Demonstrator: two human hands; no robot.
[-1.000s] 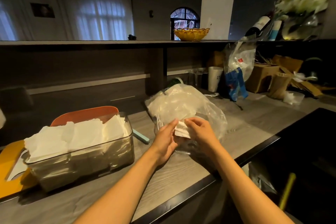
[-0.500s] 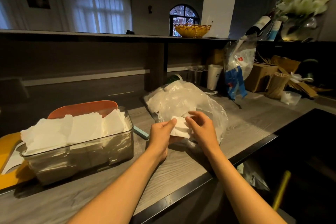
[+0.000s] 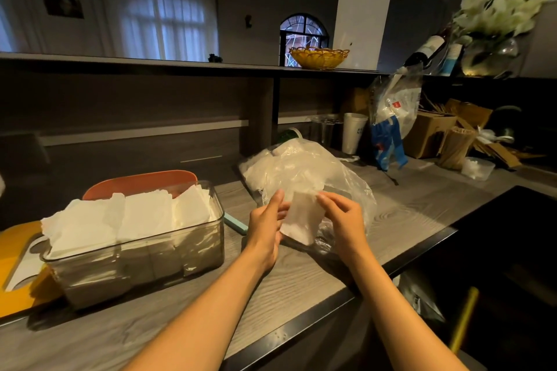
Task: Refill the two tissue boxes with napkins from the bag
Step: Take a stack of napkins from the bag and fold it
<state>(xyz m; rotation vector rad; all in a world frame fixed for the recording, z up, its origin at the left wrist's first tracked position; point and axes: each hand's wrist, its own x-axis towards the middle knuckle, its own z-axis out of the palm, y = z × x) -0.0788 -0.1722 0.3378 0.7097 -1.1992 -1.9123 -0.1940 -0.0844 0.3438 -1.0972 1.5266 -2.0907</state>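
Note:
A clear plastic bag [image 3: 304, 172] of napkins lies on the grey wooden counter [image 3: 301, 277]. Just in front of it, a white napkin [image 3: 303, 217] is held up between my two hands. My left hand [image 3: 266, 227] holds its left edge and my right hand [image 3: 343, 220] pinches its upper right side. To the left stands a clear tissue box [image 3: 144, 259], filled to the rim with white napkins [image 3: 129, 217]. An orange lid [image 3: 138, 184] leans behind it. A yellow lid [image 3: 15, 265] lies at the far left.
A pale green item [image 3: 235, 223] pokes out between the box and my left hand. At the back right are a white cup [image 3: 354, 132], a hanging plastic bag [image 3: 391, 117], cardboard boxes [image 3: 431, 132] and a small clear tub [image 3: 477, 167]. A dark sink area [image 3: 497, 250] lies right.
The napkin has come up out of the bag's opening and now hangs unfolded between both hands. My hands rose slightly and spread a little apart.

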